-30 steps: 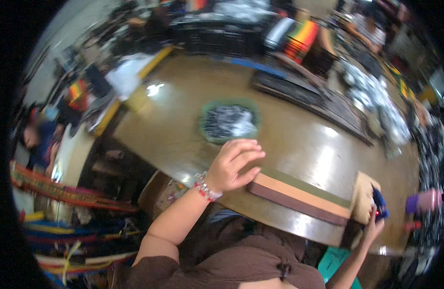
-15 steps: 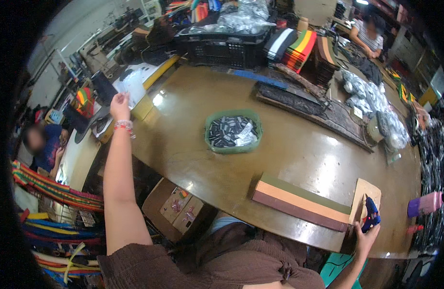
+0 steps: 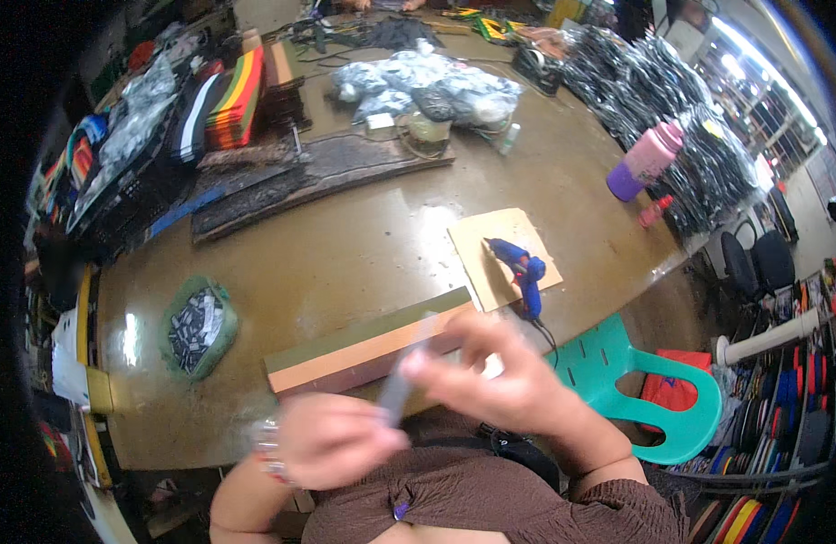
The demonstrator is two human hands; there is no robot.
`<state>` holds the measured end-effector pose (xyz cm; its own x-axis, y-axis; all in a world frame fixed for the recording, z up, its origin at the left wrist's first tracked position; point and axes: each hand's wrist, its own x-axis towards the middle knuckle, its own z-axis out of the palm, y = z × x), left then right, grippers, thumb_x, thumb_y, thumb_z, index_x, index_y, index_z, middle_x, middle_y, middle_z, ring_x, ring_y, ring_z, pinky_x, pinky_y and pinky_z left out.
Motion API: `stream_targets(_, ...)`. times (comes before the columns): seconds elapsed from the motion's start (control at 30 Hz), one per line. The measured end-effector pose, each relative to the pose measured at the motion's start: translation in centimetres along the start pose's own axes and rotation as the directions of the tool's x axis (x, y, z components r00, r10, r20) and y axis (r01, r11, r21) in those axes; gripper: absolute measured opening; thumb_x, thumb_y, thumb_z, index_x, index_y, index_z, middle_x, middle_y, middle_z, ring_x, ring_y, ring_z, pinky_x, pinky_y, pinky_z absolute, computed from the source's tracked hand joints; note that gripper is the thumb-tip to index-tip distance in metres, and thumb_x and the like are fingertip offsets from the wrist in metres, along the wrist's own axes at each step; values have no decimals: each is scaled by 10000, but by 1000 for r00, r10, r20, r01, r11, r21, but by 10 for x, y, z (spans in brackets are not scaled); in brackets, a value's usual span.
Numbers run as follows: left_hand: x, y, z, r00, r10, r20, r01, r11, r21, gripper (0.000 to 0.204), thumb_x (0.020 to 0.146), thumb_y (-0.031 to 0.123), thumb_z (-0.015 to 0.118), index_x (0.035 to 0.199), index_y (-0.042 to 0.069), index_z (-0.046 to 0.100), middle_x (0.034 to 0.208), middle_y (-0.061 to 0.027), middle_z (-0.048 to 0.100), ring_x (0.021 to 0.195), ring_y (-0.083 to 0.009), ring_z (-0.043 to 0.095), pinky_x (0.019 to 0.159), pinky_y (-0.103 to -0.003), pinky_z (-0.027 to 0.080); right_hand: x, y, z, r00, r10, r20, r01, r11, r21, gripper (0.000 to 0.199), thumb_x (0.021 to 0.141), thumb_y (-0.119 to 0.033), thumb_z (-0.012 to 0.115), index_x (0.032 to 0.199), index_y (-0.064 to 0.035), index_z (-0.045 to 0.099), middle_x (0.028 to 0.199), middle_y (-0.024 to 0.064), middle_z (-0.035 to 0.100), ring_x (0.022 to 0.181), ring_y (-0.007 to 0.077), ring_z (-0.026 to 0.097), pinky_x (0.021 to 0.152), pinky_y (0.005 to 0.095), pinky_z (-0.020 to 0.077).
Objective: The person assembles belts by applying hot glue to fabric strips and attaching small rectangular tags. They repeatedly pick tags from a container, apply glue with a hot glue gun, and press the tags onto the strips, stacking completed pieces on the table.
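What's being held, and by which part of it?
A blurred greyish strip: the right hand pinches it near its middle; the left hand is at its lower end, but blur hides whether it grips.

Olive, tan and maroon bands on the strips [image 3: 350,354]; greyish stick [image 3: 397,392]; blue-and-black glue gun [image 3: 529,283]; pink-and-purple bottle [image 3: 646,163]

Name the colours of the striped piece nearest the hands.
Olive green, peach and dark brown; the striped piece shows best in the head view.
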<state>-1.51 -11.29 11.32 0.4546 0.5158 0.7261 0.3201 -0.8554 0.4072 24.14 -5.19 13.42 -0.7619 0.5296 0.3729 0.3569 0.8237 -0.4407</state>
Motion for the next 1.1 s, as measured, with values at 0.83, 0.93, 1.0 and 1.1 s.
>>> stream_targets(0.83, 54, -68, 247, 660, -593, 461, 707, 281, -649, 581, 879, 91, 626, 1402, 95, 373, 1446, -159, 234, 1042, -216, 598, 860, -284, 525, -117, 94, 9, 542, 599, -589, -290, 791, 538, 192, 754, 108, 658, 760, -24, 518, 904, 85, 523, 781, 149, 600, 680, 293, 527)
stream_targets(0.93, 53, -71, 248, 675, -584, 451, 685, 268, -678, 567, 883, 78, 614, 1399, 106, 380, 1430, -146, 256, 1025, -204, 604, 849, -276, 525, -120, 92, 7, 699, 443, -561, -427, 888, 169, 223, 664, 95, 709, 742, -38, 549, 847, 86, 576, 767, 188, 605, 666, 294, 499)
stream_targets(1.0, 52, -71, 248, 672, -581, 459, 683, 248, -687, 566, 884, 71, 607, 1401, 115, 380, 1423, -141, 265, 1027, -199, 601, 847, -275, 525, -121, 90, 5, 760, 418, -498, -464, 885, 35, 253, 610, 75, 742, 743, -51, 568, 794, 80, 610, 762, 224, 611, 671, 305, 495)
stream_targets(1.1, 52, -70, 247, 661, -579, 478, 692, 224, -686, 576, 885, 64, 600, 1410, 128, 372, 1422, -140, 268, 1060, -200, 583, 850, -280, 524, -121, 87, 3, 757, 288, -587, -390, 919, -53, 243, 635, 62, 751, 750, -55, 572, 829, 86, 616, 772, 226, 619, 677, 309, 502)
